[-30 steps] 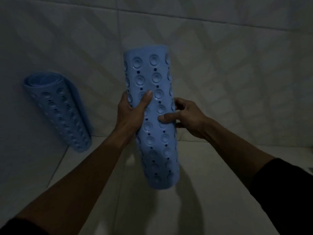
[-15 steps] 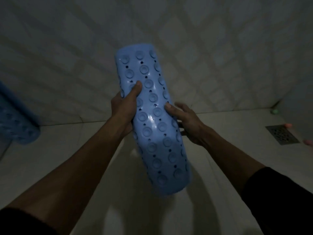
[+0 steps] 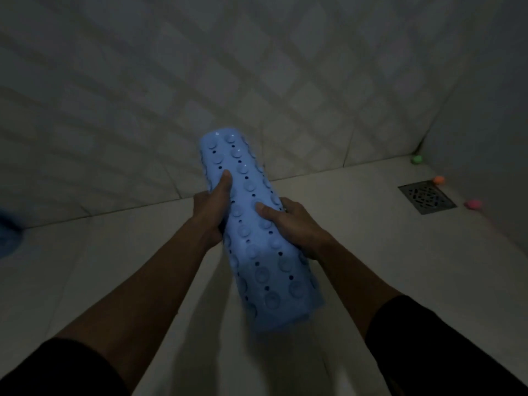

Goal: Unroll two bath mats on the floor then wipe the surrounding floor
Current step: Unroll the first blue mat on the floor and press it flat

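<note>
Bath mat, rolled, is gripped mid-frame by left hand and right hand, fingers curled round it; next, lower and unroll it on the floor

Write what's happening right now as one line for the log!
step: unrolling not begun | left hand: grips rolled blue mat | right hand: grips same mat | mat: held above floor, tilted | nearby: drain

The rolled light-blue rubbery plastic bath mat at frame centre is showing a smooth, slightly glossy skin, studded with round suction cups and small punched holes. The pale tiled floor is looking smooth and matt. At the right edge, the square grey metal drain grate is giving off a dull sheen.
</note>
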`<state>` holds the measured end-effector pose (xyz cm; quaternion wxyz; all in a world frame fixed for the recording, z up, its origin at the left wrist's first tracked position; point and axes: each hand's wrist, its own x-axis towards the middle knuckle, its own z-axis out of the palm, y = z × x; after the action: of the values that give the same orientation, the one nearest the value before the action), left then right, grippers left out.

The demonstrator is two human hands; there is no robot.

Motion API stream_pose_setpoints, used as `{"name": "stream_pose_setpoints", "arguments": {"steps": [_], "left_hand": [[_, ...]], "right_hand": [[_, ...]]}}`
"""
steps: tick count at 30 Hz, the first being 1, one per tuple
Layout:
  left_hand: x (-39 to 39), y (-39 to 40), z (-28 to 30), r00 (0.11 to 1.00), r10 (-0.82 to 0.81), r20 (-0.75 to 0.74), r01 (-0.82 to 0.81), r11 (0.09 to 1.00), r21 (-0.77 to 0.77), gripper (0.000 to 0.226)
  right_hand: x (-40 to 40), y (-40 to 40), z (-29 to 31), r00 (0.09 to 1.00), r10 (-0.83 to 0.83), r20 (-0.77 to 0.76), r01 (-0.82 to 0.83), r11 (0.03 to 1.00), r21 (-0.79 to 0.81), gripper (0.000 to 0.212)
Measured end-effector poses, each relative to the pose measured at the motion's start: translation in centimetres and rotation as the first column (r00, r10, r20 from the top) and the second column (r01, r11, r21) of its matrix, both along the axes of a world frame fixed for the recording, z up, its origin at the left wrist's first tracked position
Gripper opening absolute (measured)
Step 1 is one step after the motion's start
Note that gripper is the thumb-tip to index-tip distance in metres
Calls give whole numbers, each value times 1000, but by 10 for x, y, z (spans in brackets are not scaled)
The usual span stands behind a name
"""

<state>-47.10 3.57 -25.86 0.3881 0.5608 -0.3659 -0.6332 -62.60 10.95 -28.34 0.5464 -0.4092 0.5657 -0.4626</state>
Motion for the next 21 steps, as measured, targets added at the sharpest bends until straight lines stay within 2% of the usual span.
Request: {"name": "stream_pose_setpoints", "arguments": {"steps": [3,5,8,14,16,19,21], "left_hand": [[-18,15,-15,981,-154,115,139,982,126,53],[-29,22,-31,968,-190,161,161,971,176,62],[-49,26,-56,969,-168,179,133,972,194,78],[-86,18,-94,987,-119,110,98,978,185,72],[-96,14,-107,985,-109,131,86,981,172,78],[-107,11,-124,980,-98,171,73,986,148,79],[-111,10,-138,977,-91,195,65,989,136,77]], "right_hand": [[-26,0,-12,999,-32,-12,32,999,1,32],[-40,-3,-22,998,-53,-24,53,998,16,27],[-58,-11,-44,997,-75,-11,75,996,52,28],[-86,-32,-90,991,-126,-33,129,987,99,29],[-93,-35,-102,989,-140,-56,146,983,108,38],[-99,-40,-118,985,-145,-94,158,975,156,67],[-101,-41,-129,980,-121,-159,149,972,180,69]]}}
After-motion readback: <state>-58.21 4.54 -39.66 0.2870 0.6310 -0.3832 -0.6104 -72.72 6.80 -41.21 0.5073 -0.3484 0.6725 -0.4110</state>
